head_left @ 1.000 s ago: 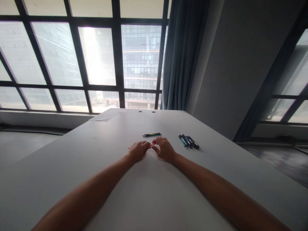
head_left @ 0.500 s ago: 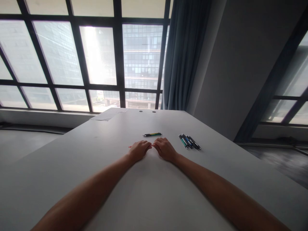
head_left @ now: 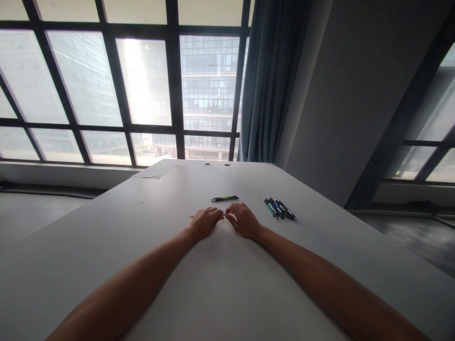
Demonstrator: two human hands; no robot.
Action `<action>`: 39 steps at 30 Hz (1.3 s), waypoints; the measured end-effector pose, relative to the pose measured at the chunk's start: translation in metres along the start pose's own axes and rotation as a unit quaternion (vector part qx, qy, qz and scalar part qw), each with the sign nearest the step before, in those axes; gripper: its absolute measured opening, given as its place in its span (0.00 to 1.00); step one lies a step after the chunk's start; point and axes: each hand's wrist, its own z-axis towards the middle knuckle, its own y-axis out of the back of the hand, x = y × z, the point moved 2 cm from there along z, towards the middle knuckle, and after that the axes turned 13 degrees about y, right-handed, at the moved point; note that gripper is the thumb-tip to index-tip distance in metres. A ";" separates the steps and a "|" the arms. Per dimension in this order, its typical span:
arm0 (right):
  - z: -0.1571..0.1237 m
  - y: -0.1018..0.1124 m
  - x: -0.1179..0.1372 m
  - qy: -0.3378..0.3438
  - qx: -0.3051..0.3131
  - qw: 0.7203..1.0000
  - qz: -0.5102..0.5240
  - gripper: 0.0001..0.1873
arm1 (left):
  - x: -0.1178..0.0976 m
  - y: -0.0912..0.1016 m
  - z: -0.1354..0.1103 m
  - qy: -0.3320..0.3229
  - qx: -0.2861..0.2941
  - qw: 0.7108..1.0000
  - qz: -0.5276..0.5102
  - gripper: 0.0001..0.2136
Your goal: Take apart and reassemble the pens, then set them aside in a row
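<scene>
My left hand (head_left: 206, 222) is closed around a slim red pen-like object (head_left: 191, 216). Only its red end shows past the back of the hand; the fingers hide most of it. Just to the right, my right hand (head_left: 243, 220) has its thumb and index finger apart, with the fingertips close to those of the left hand. Nothing can be made out between them. Beyond both hands lies a single pen (head_left: 225, 198) with black, yellow and green parts. A group of several pens (head_left: 279, 209), black, blue and green, lies side by side to the right of my right hand.
The white table (head_left: 227, 284) stretches away towards the windows. Paper sheets (head_left: 156, 169) lie at its far left corner, and two dark round spots (head_left: 208, 164) sit near the far edge. A blue-grey curtain (head_left: 270, 85) hangs behind the table.
My right thumb and index finger have parted from their pinch near the left fingertips. The left hand stays in place on the red object, and the pens have not moved.
</scene>
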 end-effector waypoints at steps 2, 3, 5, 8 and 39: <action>0.000 0.000 0.000 0.000 0.011 1.000 -0.010 0.13 | 0.000 0.000 0.000 0.001 0.000 1.000 0.000 0.12; 0.000 0.000 0.000 -0.001 0.009 1.000 -0.009 0.13 | 0.000 0.000 0.000 0.001 0.000 1.000 0.000 0.12; 0.001 0.001 0.000 -0.002 -0.003 1.000 -0.002 0.11 | 0.000 0.000 0.000 0.001 0.002 1.000 0.001 0.12; 0.001 0.001 0.000 0.005 0.002 1.000 -0.007 0.10 | -0.001 0.000 0.000 0.001 0.003 1.000 0.005 0.13; 0.002 0.008 -0.003 0.038 -0.008 0.997 -0.064 0.18 | 0.001 0.001 -0.001 0.031 -0.053 0.995 -0.076 0.10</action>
